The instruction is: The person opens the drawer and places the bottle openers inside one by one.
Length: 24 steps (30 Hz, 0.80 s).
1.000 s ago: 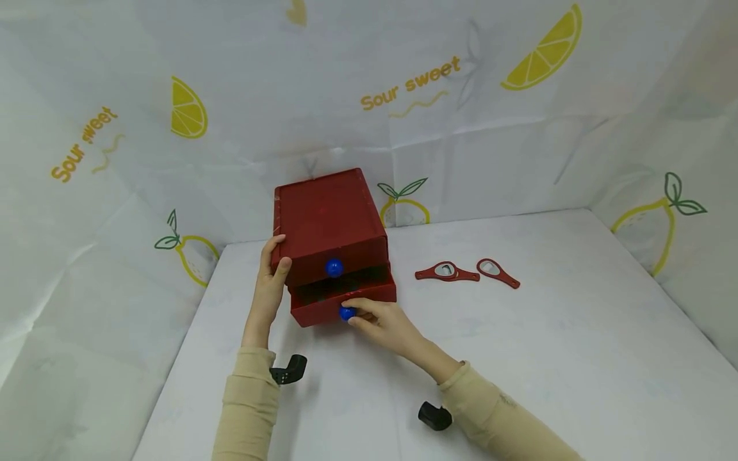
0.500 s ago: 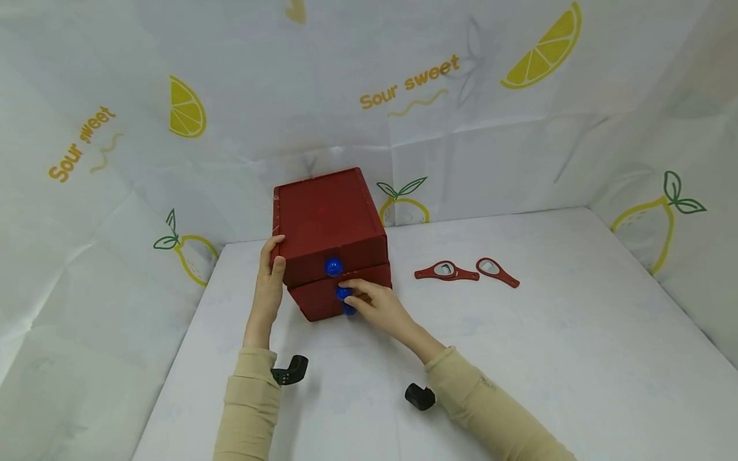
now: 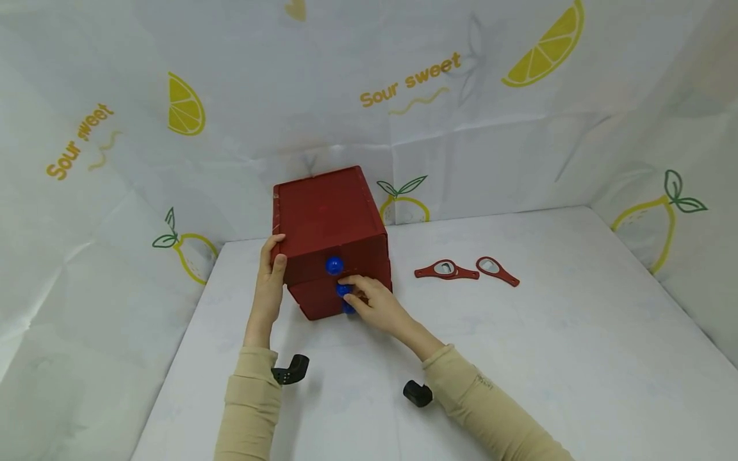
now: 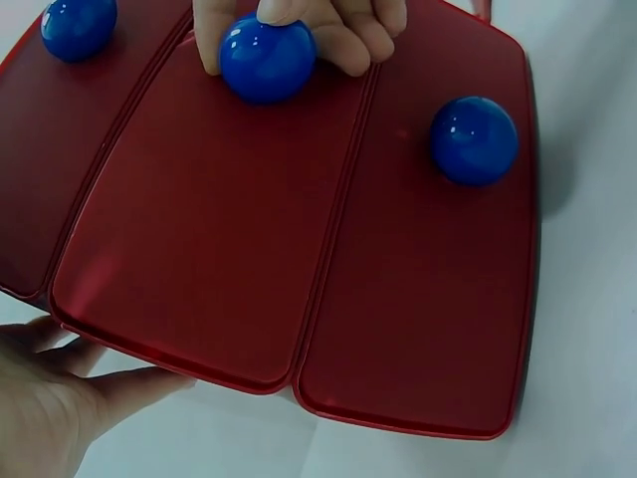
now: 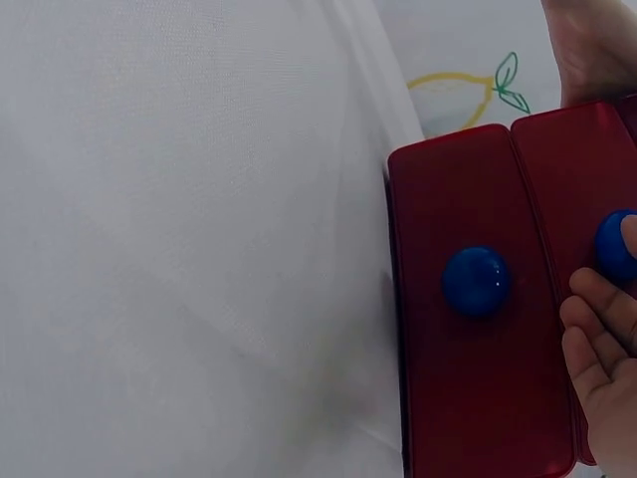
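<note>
A red drawer cabinet (image 3: pixel 325 211) with three stacked drawers stands on the white table, every front flush. Each drawer has a round blue knob. My right hand (image 3: pixel 380 309) pinches the middle knob (image 4: pixel 267 65) between thumb and fingers. Its other fingers are loosely bent below, seen in the right wrist view beside the lowest knob (image 5: pixel 477 282). Against the cabinet's left side lies my left hand (image 3: pixel 267 291), its fingers extended and the thumb near the front edge. In the left wrist view the middle drawer front (image 4: pixel 199 219) fits level with its neighbours.
To the right of the cabinet lie red bottle openers with metal centres: two overlapping (image 3: pixel 446 269) and a single one (image 3: pixel 498 271). A white lemon-print cloth (image 3: pixel 323 96) hangs close behind. Black camera mounts (image 3: pixel 291 369) stick out from both wrists.
The middle drawer, pulled out a second ago, has slid back in, with my right hand moving forward on its knob. My left hand has stayed against the cabinet's side.
</note>
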{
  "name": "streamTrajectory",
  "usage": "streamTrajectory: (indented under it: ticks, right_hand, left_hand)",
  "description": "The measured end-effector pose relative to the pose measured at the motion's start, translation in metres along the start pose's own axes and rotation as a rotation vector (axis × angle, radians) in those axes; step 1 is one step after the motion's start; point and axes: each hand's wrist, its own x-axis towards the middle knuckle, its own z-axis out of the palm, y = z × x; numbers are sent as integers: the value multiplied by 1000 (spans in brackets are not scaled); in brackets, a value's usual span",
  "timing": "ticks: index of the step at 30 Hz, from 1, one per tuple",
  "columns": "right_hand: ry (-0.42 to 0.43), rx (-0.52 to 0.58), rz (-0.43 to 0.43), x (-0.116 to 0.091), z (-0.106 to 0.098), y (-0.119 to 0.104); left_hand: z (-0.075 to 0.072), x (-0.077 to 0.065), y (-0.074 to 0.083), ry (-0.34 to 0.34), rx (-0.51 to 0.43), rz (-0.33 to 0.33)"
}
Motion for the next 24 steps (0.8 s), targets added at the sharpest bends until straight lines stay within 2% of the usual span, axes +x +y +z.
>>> streamTrajectory:
  ticks: [6, 10, 13, 18, 24]
  right_hand:
    - [-1, 10, 2, 0, -1, 3]
    - [-12, 16, 0, 1, -1, 6]
    - [-21, 10, 2, 1, 0, 8]
    - [-25, 13, 8, 3, 1, 9]
    - [9, 2, -36, 3, 8, 9]
  left_hand:
    - [0, 0, -1, 4, -25, 14]
    - [-1, -2, -1, 5, -3, 11]
    - [-3, -3, 1, -2, 51, -22]
    - [-9, 0, 3, -59, 136, -78]
    - [-17, 3, 2, -163, 225, -37]
